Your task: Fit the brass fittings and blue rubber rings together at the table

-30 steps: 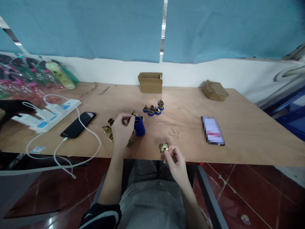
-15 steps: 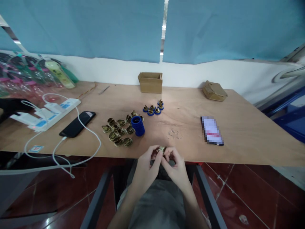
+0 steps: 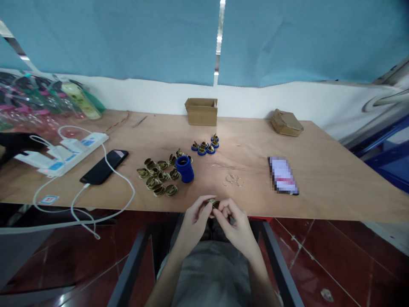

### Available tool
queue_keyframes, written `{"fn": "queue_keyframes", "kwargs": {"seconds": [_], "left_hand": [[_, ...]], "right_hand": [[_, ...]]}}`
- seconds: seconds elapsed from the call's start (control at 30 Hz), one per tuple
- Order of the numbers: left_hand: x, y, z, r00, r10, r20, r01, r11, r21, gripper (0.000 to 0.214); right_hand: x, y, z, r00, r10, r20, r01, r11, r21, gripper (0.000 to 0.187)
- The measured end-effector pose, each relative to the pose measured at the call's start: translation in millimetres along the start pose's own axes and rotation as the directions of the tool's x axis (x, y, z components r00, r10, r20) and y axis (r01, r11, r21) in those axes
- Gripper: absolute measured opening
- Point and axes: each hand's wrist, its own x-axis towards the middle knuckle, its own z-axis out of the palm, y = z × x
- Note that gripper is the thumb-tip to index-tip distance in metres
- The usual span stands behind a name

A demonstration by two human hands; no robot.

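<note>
My left hand (image 3: 195, 219) and my right hand (image 3: 234, 221) meet at the near edge of the wooden table (image 3: 319, 179), fingers pinched together on a small gold metal piece (image 3: 213, 202). Ahead of them lies a heap of gold metal pieces (image 3: 158, 175) beside a stack of blue rings (image 3: 185, 168). Farther back sits a group of gold pieces fitted with blue rings (image 3: 205, 147). A few thin wire rings (image 3: 234, 180) lie to the right of the blue stack.
A black phone (image 3: 104, 166) on a white cable (image 3: 105, 200) and a white power strip (image 3: 60, 155) lie at the left. A small open cardboard box (image 3: 201, 111) and a brown packet (image 3: 286, 122) stand at the back. A pixelated card (image 3: 283, 175) lies at the right.
My left hand came back from the heap of gold pieces to meet my right hand at the table's edge. Both now pinch the small gold piece slightly lower.
</note>
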Motion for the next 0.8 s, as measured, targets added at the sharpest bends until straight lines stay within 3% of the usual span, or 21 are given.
{"fn": "queue_keyframes", "kwargs": {"seconds": [0.4,0.8], "left_hand": [[-3.2,-5.9,9.0,0.998,0.051,-0.024,-0.049,0.996,0.08,0.025],[-5.1,-7.0,8.0,0.997,0.059,-0.05,-0.055,0.996,0.076,0.027]], "right_hand": [[3.2,-0.1,3.3,1.0,-0.031,-0.002,0.03,0.993,-0.113,0.03],[4.7,3.3,4.0,0.998,-0.064,-0.003,0.063,0.992,-0.11,0.033]]}}
